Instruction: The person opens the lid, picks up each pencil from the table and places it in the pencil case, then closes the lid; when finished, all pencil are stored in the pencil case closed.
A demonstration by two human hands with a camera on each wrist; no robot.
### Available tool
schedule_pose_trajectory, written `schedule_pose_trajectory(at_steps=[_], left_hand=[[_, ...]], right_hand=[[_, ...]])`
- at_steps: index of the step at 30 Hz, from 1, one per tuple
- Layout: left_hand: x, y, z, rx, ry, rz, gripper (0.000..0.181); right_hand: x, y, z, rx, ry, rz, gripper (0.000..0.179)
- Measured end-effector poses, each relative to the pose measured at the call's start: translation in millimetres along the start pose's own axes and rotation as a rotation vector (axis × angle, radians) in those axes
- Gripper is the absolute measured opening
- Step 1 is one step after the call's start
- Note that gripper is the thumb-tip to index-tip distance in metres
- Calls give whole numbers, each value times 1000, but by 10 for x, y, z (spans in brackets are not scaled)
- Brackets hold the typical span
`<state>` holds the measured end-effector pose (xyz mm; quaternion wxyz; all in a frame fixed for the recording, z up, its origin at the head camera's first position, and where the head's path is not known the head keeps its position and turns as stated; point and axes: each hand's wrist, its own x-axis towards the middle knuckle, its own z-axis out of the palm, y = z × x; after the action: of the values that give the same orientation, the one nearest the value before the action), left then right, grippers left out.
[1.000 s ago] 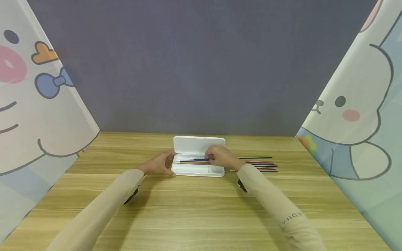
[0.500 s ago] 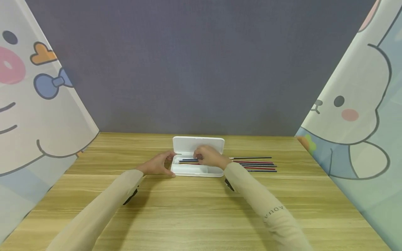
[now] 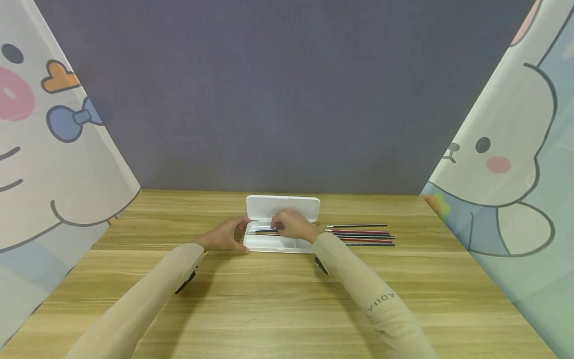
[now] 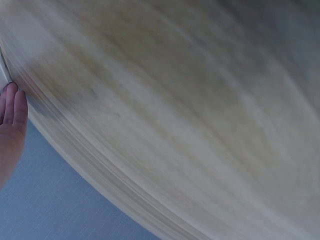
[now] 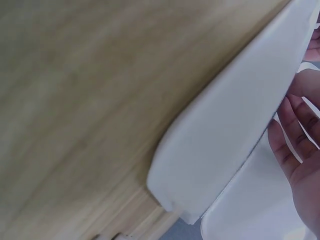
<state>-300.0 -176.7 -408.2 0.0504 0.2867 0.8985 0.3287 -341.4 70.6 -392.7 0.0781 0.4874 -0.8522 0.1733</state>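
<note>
A white pencil case (image 3: 269, 243) stands with its lid (image 3: 283, 207) raised at the back. Several pencils (image 3: 262, 232) lie in its rear compartment, eraser ends to the left. My left hand (image 3: 226, 234) holds the case's left end, thumb at the front corner and fingers at the back. Inside the case, my right hand (image 3: 293, 224) has its curled fingers on a dark blue pencil in the rear compartment; its knuckles hide most of it. The right wrist view shows my right fingers (image 5: 297, 125) dipping past the lid's edge. In the left wrist view, left fingertips (image 4: 19, 107) touch the white case.
More pencils (image 3: 365, 237), red, blue and black, lie in a loose row to the right of the case. One black pencil (image 3: 358, 226) lies slightly behind them. The wooden table (image 3: 269, 299) meets a grey panel (image 3: 287, 99) at the back, with printed cartoon panels on both sides.
My right hand has moved left along the rear compartment, taking a dark blue pencil with it, and now covers more of the pencils. The left hand has stayed at the case's left end.
</note>
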Motion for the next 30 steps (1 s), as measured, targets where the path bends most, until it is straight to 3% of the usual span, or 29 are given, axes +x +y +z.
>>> schedule_pose_trajectory(at_steps=[8,30], left_hand=[[-20,50,-1,-12,-8,-7,80],[-27,69,-11,-27,-10,-12,79]], right_hand=[[2,-79,19,-59,-65,115,15],[-117,-76,-145,-35,-60,140,16]])
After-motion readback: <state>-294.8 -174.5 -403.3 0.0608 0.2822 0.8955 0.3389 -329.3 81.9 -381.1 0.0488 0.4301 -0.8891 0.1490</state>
